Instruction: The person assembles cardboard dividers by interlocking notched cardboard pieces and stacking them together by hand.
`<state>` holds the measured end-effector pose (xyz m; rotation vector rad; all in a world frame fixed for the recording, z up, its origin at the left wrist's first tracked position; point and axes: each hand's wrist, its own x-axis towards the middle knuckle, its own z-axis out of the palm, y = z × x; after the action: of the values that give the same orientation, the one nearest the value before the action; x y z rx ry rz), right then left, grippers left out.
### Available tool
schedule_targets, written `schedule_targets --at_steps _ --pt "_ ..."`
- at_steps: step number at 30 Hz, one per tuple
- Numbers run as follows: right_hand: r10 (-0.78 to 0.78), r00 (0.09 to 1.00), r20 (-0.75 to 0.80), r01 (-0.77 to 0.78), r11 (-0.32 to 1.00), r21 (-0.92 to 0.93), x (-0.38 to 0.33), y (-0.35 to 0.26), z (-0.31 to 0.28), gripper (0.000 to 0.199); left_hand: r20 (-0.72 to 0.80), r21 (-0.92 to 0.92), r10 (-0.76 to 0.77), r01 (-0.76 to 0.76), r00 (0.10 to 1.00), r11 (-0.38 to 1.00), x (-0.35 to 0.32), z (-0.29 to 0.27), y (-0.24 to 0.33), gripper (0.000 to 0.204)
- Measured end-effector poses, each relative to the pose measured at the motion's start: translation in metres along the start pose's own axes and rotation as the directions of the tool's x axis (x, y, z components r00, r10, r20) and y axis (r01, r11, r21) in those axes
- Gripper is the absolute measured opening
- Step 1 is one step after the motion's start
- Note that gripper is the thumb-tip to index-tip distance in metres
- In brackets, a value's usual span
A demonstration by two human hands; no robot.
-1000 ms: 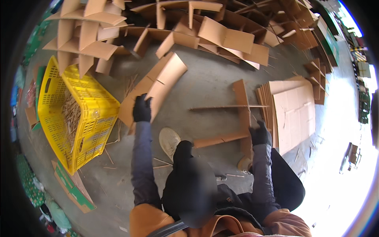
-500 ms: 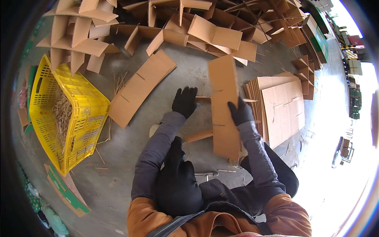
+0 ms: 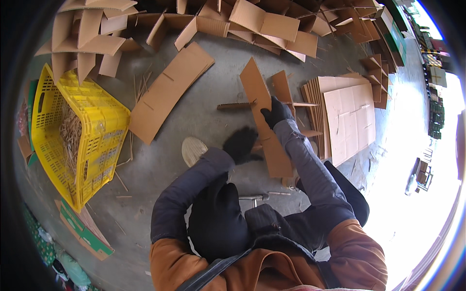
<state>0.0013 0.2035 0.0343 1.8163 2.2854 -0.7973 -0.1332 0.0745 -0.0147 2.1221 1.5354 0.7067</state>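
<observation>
Both my hands wear black gloves. My right hand (image 3: 276,111) grips a long brown cardboard piece (image 3: 264,121) near its upper half; the piece stands tilted in front of me, its lower end near my knee. My left hand (image 3: 241,144) is blurred and sits against the left edge of the same cardboard, lower down; whether it grips it is unclear. A thin wooden strip (image 3: 235,105) lies across behind the cardboard.
A yellow plastic crate (image 3: 77,140) with straw lies tilted at the left. A flat cardboard sheet (image 3: 170,92) lies on the concrete floor. A stack of flat cardboard (image 3: 347,114) sits at the right. Folded cardboard pieces (image 3: 262,22) are heaped along the back.
My left hand came from the far cardboard sheet to the piece in front of me. My right hand raised that piece and tilted it leftward.
</observation>
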Motion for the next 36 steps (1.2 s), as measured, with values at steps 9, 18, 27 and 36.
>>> schedule_targets --at_steps 9,18,27,36 --pt "0.025 1.000 0.007 -0.025 0.998 0.052 -0.027 -0.004 0.013 0.037 0.457 0.039 -0.145 0.143 0.877 0.989 -0.028 0.026 -0.007 0.030" --pt "0.210 0.977 -0.041 -0.208 0.976 0.064 -0.028 -0.016 0.056 0.039 0.376 -0.002 -0.051 0.056 0.925 0.998 0.001 -0.012 0.003 0.063" --pt "0.111 0.986 -0.128 -0.110 0.994 0.012 -0.027 -0.010 0.061 0.031 0.298 0.137 -0.152 0.115 0.943 0.984 0.004 -0.037 -0.004 0.088" --pt "0.217 0.976 -0.035 -0.215 0.976 0.035 -0.017 0.017 0.103 0.034 0.103 0.322 -0.078 0.041 0.992 0.946 0.011 0.003 -0.009 0.079"
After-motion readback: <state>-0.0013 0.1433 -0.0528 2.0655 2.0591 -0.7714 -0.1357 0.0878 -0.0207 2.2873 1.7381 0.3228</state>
